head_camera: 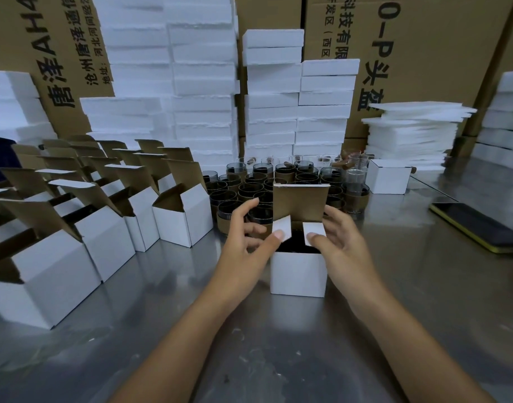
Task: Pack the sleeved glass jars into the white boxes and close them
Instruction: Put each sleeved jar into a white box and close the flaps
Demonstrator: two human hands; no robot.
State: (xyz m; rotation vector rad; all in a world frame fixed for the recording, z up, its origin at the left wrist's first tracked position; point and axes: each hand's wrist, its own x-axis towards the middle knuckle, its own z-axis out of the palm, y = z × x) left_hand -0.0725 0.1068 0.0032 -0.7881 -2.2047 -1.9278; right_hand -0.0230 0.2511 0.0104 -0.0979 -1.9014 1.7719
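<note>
A small white box (298,273) stands on the steel table in front of me, its brown-lined lid flap upright. A dark jar shows inside the opening. My left hand (249,237) presses its thumb on the left side flap, folding it inward. My right hand (335,237) presses its thumb on the right side flap the same way. Behind the box stands a cluster of several glass jars in brown sleeves (249,193).
Rows of open white boxes (104,228) fill the left side. One closed white box (389,175) sits at back right. A phone (479,225) lies at right. Foam stacks (415,132) and cartons line the back.
</note>
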